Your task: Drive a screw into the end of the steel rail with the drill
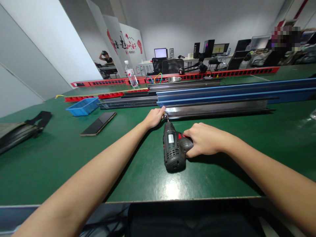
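My right hand (206, 139) is wrapped round the handle of a black cordless drill (173, 149), which lies low over the green table (61, 164) with its bit pointing at the left end of a long grey metal rail (217, 108). My left hand (155, 117) is closed in a pinch right at the drill's tip, against the rail's end; what it pinches is too small to name. Behind the grey rail lies a long blue rail (234, 92).
A dark phone (98, 123) and a blue tray (83, 106) lie to the left, a black strap (37, 121) further left. Black and red rails, a water bottle (131, 75) and a metal bowl (173, 79) sit behind. A person (106, 58) sits far back.
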Action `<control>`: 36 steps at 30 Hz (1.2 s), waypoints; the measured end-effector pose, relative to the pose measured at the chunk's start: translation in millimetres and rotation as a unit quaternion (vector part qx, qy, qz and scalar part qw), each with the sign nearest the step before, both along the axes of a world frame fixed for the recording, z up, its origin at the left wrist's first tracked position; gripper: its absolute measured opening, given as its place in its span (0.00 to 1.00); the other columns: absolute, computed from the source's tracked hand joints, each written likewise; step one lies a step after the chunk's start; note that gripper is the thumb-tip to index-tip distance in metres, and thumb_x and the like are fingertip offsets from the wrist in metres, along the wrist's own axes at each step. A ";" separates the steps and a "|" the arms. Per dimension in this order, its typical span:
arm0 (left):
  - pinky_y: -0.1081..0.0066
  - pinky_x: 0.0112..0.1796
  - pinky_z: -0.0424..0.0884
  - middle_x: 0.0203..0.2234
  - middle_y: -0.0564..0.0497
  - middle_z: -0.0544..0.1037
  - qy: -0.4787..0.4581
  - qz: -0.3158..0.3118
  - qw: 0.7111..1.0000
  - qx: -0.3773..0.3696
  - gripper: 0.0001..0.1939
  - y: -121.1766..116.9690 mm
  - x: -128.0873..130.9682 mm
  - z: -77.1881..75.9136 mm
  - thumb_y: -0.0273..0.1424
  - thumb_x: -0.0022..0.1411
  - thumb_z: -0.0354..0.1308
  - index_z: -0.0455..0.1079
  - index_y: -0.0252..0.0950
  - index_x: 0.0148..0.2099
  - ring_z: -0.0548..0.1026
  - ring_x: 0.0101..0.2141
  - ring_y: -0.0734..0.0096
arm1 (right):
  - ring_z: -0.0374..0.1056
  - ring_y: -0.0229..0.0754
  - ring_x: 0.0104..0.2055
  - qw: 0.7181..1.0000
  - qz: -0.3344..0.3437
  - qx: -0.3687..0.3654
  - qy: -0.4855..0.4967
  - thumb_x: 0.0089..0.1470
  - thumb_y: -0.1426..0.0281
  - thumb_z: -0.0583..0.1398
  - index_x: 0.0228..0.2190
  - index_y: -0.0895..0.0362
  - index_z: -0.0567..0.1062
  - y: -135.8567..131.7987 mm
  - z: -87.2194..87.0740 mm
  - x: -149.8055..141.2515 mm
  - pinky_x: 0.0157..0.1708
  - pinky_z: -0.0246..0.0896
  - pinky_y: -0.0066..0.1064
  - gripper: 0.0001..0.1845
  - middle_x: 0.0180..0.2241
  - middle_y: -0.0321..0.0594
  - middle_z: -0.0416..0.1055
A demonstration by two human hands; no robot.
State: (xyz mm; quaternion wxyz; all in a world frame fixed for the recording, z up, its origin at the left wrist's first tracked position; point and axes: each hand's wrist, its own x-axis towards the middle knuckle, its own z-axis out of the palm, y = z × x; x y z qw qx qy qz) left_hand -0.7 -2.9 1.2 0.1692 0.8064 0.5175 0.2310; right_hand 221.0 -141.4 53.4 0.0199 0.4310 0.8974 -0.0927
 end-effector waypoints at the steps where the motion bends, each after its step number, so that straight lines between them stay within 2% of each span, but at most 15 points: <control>1: 0.70 0.33 0.59 0.22 0.48 0.72 0.000 0.000 1.000 0.000 0.31 0.1 -0.2 -0.2 0.45 0.72 0.33 0.61 0.36 0.23 0.69 0.27 0.67 | 0.71 0.46 0.28 1.000 0.000 0.000 -0.001 0.42 0.56 0.63 0.28 0.55 0.76 -0.1 0.2 0.1 0.25 0.48 0.32 0.16 0.27 0.43 0.77; 20: 0.71 0.34 0.60 0.21 0.48 0.71 0.005 0.000 1.000 -0.001 0.31 1.9 -1.3 -1.0 0.46 0.72 0.33 0.62 0.36 0.23 0.69 0.27 0.66 | 0.69 0.44 0.26 1.000 0.000 -0.001 0.000 0.42 0.56 0.62 0.26 0.55 0.75 -0.7 1.3 -0.1 0.24 0.48 0.32 0.15 0.25 0.42 0.76; 32: 0.70 0.33 0.61 0.22 0.46 0.73 0.003 -0.009 1.000 0.011 0.33 2.9 -3.4 -3.2 0.50 0.71 0.32 0.62 0.37 0.23 0.69 0.27 0.66 | 0.71 0.47 0.28 1.000 0.003 -0.004 -0.010 0.44 0.56 0.63 0.28 0.55 0.76 -1.0 2.7 0.5 0.25 0.49 0.33 0.15 0.26 0.44 0.77; 36: 0.70 0.34 0.62 0.21 0.47 0.73 0.001 -0.002 1.000 0.007 0.32 2.3 -2.7 -2.8 0.48 0.72 0.33 0.62 0.36 0.23 0.70 0.27 0.66 | 0.70 0.46 0.27 1.000 0.004 -0.001 -0.006 0.43 0.56 0.63 0.27 0.55 0.75 -0.6 1.9 0.0 0.25 0.48 0.33 0.15 0.25 0.43 0.76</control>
